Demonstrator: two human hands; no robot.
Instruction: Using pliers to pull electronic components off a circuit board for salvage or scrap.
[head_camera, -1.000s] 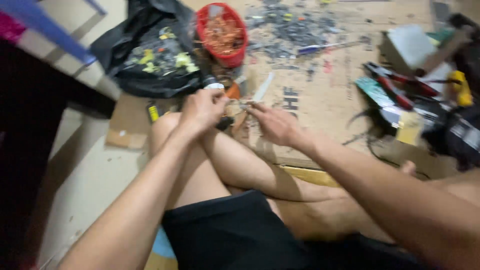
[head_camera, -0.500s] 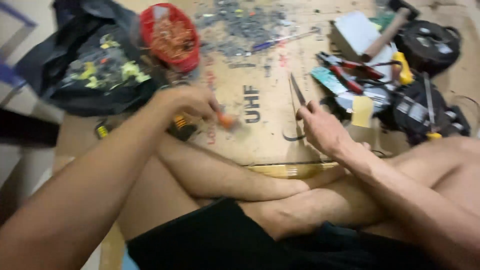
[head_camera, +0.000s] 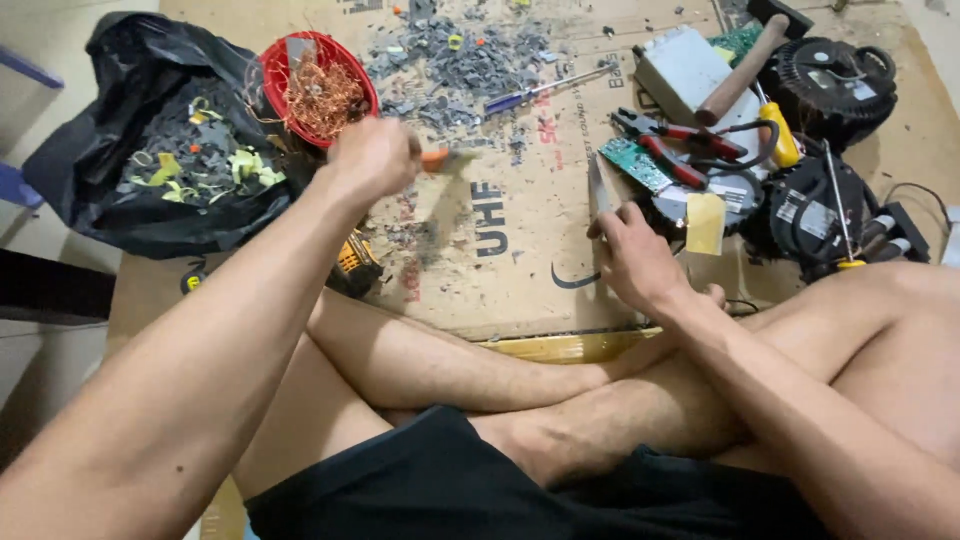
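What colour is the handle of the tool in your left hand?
Orange: the handle sticks out of the left hand, blurred, in the head view.

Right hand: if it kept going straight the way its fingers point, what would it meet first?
The right hand points up the cardboard and already grips a knife blade. Past that, probably the green circuit board and red-handled pliers, though depth is uncertain.

You sit on matt brown cardboard (head_camera: 520, 270); your blade (head_camera: 598, 190) is bare grey metal, the bag (head_camera: 130, 180) glossy black plastic.
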